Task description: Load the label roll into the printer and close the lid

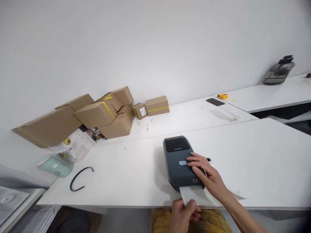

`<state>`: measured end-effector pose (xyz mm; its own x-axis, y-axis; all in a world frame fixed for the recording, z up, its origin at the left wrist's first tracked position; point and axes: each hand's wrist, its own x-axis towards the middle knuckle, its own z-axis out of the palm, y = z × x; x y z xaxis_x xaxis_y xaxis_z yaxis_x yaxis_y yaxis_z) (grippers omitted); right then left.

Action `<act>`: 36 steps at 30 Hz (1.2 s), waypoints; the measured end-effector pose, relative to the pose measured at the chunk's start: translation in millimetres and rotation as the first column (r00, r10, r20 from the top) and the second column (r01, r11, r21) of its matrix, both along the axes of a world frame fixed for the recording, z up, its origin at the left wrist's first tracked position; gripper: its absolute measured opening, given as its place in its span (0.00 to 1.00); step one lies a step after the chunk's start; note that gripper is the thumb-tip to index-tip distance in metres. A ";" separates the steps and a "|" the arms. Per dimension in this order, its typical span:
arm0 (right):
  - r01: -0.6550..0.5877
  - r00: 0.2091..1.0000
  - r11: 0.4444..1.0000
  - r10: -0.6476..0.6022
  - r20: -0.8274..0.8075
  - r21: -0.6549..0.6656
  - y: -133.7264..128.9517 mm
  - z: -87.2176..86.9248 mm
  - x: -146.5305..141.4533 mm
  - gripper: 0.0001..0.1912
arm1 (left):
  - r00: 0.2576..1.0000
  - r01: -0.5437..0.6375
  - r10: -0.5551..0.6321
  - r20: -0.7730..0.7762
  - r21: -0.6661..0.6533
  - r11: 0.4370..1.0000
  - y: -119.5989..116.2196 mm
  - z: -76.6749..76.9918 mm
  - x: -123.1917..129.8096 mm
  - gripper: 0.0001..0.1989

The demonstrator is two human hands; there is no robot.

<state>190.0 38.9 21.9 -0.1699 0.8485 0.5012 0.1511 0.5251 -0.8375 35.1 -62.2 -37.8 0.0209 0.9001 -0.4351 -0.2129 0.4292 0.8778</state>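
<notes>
A dark grey label printer (178, 168) with a glossy black panel sits near the front edge of the white table. White paper (193, 194) comes out of its near side. At the table edge, my left hand (186, 212) pinches the end of that paper between thumb and fingers. My right hand (205, 171) lies on the printer's right side and top, fingers stretched out and pointing left.
Cardboard boxes (94, 115) are piled at the back left, near a green pouch (57, 165) and a curved black cable (74, 178). A phone (215, 102) and a yellow tape measure (223, 96) lie at the back right. A transparent container (279, 72) stands farther right.
</notes>
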 end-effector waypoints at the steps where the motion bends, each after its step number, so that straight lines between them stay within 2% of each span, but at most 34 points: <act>1: 0.032 0.999 0.999 -0.033 -0.028 -0.038 -1.4 -4.3 -1.3 0.09 | 1.000 -0.002 0.002 -0.016 0.008 1.000 -1.8 -0.3 -1.1 0.35; 2: 0.056 0.996 0.994 -0.062 -0.064 -0.091 -2.1 -7.0 -2.7 0.12 | 0.999 -0.004 0.005 -0.036 0.019 1.000 -3.4 -0.5 -2.5 0.35; 4: 0.043 0.985 0.967 -0.082 -0.150 -0.250 -2.7 -9.4 -5.1 0.24 | 0.998 -0.001 0.003 -0.065 0.032 0.999 -5.1 -0.3 -5.7 0.36; 7: -0.080 0.964 0.875 -0.053 -0.260 -0.477 -3.9 -11.1 -6.2 0.38 | 0.997 0.007 -0.004 -0.076 0.038 0.999 -4.9 1.9 -9.6 0.36; 9: -0.091 0.960 0.835 -0.071 -0.269 -0.543 -5.9 -13.4 -6.1 0.42 | 0.997 0.009 -0.006 -0.077 0.037 0.999 -4.7 3.5 -10.9 0.36; 12: -0.032 0.965 0.804 -0.130 -0.229 -0.593 -10.3 -18.0 -6.9 0.47 | 0.997 0.021 -0.019 -0.081 0.018 1.000 -6.5 5.3 -13.8 0.35; 14: -0.007 0.964 0.766 -0.166 -0.207 -0.642 -13.2 -21.6 -8.0 0.50 | 0.991 -0.046 0.049 -0.121 0.025 0.999 -7.3 7.9 -18.6 0.35; 16: 0.013 0.967 0.739 -0.181 -0.180 -0.673 -15.4 -25.5 -8.8 0.50 | 0.954 -0.206 0.223 -0.202 0.099 0.973 -4.1 13.0 -24.8 0.34; 18: 0.035 0.975 0.750 -0.171 -0.142 -0.660 -16.4 -29.5 -8.8 0.48 | 0.875 -0.357 0.407 -0.262 0.219 0.908 5.4 20.9 -29.4 0.36; 20: 0.057 0.981 0.769 -0.161 -0.107 -0.636 -16.3 -32.6 -8.5 0.47 | 0.845 -0.400 0.470 -0.256 0.280 0.873 19.8 29.7 -30.4 0.43; 22: 0.065 0.981 0.769 -0.166 -0.101 -0.636 -15.7 -34.5 -8.4 0.49 | 0.901 -0.349 0.395 -0.180 0.242 0.905 34.8 37.4 -28.4 0.50; 24: 0.058 0.979 0.755 -0.170 -0.109 -0.653 -15.1 -35.7 -8.8 0.51 | 0.957 -0.263 0.280 -0.079 0.181 0.948 45.4 42.6 -26.0 0.52; 26: 0.060 0.978 0.750 -0.176 -0.111 -0.658 -14.9 -37.2 -9.2 0.50 | 0.974 -0.221 0.227 -0.016 0.159 0.962 50.0 45.1 -25.9 0.51; 30: 0.105 0.973 0.748 -0.212 -0.086 -0.655 -15.4 -43.1 -8.6 0.49 | 0.977 -0.203 0.211 -0.040 0.156 0.967 49.2 42.5 -31.5 0.52; 33: 0.104 0.976 0.770 -0.200 -0.083 -0.630 -15.6 -49.1 -7.9 0.47 | 0.968 -0.213 0.228 -0.108 0.137 0.967 50.3 37.0 -34.0 0.54; 36: 0.120 0.975 0.790 -0.209 -0.081 -0.601 -15.0 -53.6 -9.4 0.44 | 0.954 -0.237 0.257 -0.152 0.136 0.962 54.9 35.8 -32.8 0.51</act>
